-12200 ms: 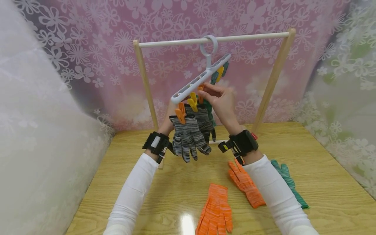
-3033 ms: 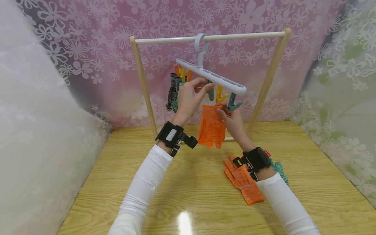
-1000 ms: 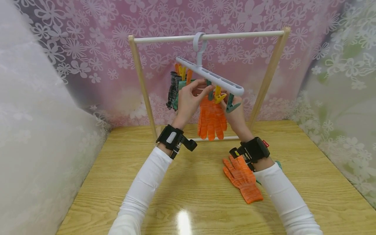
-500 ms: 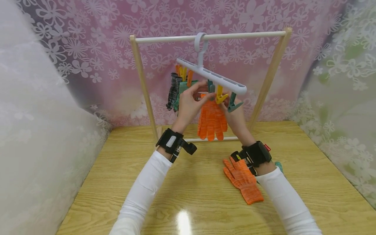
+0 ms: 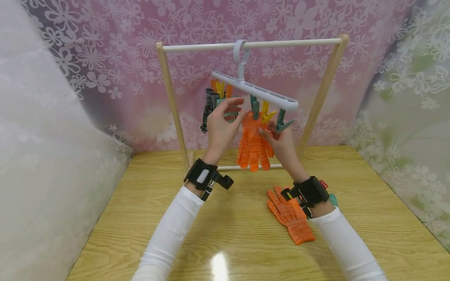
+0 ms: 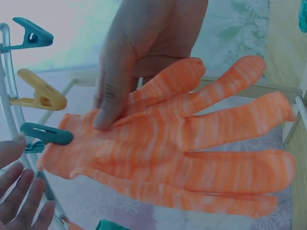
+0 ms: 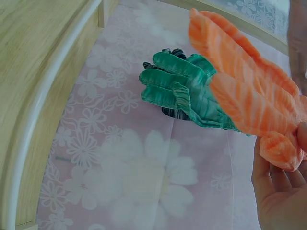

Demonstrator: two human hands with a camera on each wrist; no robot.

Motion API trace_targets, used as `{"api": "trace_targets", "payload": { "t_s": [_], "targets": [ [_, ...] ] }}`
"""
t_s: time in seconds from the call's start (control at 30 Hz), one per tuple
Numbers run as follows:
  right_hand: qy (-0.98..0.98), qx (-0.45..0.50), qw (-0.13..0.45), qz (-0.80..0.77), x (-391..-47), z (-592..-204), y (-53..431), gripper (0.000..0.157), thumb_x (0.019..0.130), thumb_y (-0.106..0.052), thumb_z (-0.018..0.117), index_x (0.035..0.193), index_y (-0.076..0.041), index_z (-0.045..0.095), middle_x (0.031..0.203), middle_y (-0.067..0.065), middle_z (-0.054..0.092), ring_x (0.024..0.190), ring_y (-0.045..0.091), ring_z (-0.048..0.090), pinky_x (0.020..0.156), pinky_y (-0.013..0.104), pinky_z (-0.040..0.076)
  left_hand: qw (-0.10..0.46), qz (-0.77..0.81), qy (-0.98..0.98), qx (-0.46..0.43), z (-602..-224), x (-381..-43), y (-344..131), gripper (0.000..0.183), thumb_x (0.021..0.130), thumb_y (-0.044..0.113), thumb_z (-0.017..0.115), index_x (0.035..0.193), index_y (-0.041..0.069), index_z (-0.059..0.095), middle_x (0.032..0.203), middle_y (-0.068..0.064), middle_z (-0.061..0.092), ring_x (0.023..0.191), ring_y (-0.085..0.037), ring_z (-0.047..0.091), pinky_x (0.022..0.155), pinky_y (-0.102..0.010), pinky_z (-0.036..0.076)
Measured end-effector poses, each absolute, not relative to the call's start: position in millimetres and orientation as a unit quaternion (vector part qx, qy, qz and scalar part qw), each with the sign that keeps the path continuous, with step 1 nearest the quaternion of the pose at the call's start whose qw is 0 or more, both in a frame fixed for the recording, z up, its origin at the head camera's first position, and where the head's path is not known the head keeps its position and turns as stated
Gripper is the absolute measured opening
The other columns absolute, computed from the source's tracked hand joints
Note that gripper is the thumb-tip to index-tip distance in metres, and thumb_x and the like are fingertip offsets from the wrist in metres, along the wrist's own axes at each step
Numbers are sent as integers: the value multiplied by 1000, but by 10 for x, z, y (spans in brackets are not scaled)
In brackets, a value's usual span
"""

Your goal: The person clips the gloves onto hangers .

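An orange striped knit glove (image 5: 254, 144) hangs fingers down, its cuff caught in a dark green clothespin (image 5: 255, 109) under the pale grey hanger (image 5: 261, 91). My right hand (image 5: 284, 146) pinches the glove's side; in the left wrist view its thumb (image 6: 109, 103) presses on the fabric. My left hand (image 5: 220, 128) is just left of the clothespin, fingers parted and holding nothing. Farther along the hanger's near end, a yellow clothespin (image 5: 267, 116) and another green clothespin (image 5: 282, 121) hold nothing.
Grey-striped gloves (image 5: 206, 113) and a green glove (image 7: 184, 86) hang from clothespins at the hanger's far end. The hanger hooks over the rack's white bar (image 5: 295, 43). Another orange glove (image 5: 291, 218) lies on the table; a green glove (image 5: 333, 200) is mostly behind my right forearm.
The hanger has swung round since the earliest frame, and the orange glove from the table's front has come up to it. My left hand has just let go of the green clothespin and drawn left.
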State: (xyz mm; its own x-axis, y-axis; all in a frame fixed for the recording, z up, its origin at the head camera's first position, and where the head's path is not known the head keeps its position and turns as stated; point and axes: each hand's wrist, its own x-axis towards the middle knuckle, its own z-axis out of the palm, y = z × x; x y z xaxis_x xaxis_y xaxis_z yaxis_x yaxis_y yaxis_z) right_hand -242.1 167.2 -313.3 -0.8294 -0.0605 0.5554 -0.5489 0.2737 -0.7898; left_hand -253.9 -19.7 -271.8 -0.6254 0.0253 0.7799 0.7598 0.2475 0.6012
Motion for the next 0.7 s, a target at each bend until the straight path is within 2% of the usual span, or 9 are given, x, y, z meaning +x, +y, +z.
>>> {"api": "trace_targets", "payload": {
  "t_s": [0.13,0.23,0.3,0.37,0.43,0.5,0.53,0.7],
  "targets": [
    [-778,210,209,554,-2412,-3191,1683,24,99,-11,66,112,7,59,108,18,69,97,14,67,80,16,51,384,-541,-691,-288,-2660,-2462,-189,31,92,19,78,118,3,70,111,-11,72,94,-23,69,83,-30,59],
    [-791,210,207,536,-2407,-3236,1690,25,99,-12,66,116,6,59,116,22,69,98,8,66,80,14,50,372,-522,-701,-311,-2626,-2395,-148,31,90,20,79,116,4,72,106,-10,75,91,-18,71,80,-28,60],
    [-804,206,213,516,-2398,-3263,1691,25,99,-12,66,118,4,61,111,22,71,85,4,66,70,13,49,358,-500,-720,-321,-2613,-2357,-104,35,89,22,81,118,5,72,106,-8,76,92,-16,72,79,-26,59],
    [-814,212,224,493,-2395,-3286,1696,27,99,-10,66,122,4,62,94,22,69,67,2,57,60,14,41,348,-474,-742,-322,-2613,-2324,-47,39,88,24,81,121,5,71,107,-7,76,93,-15,73,80,-24,58],
    [-820,218,236,473,-2386,-3309,1697,30,98,-8,67,125,3,63,76,19,60,55,3,42,53,19,31,346,-450,-759,-319,-2616,-2300,13,43,88,26,81,123,5,69,107,-7,77,94,-15,73,81,-22,56],
    [-819,229,246,466,-2386,-3332,1690,37,96,-4,68,132,4,61,70,15,51,51,6,33,52,22,27,347,-436,-769,-313,-2622,-2285,73,45,88,28,81,124,4,68,107,-8,77,95,-15,73,82,-20,55],
    [-815,233,247,469,-2385,-3343,1685,39,96,-3,68,134,4,60,71,14,50,52,7,33,52,22,28,348,-433,-771,-310,-2624,-2280,101,46,88,28,82,124,4,68,106,-8,77,94,-15,74,82,-19,55],
    [-805,247,258,475,-2370,-3395,1670,48,95,0,68,141,2,56,76,12,54,54,7,33,54,22,28,356,-432,-773,-298,-2612,-2274,220,41,90,29,80,120,4,69,102,-8,77,89,-15,74,78,-19,54]
  ]
}}
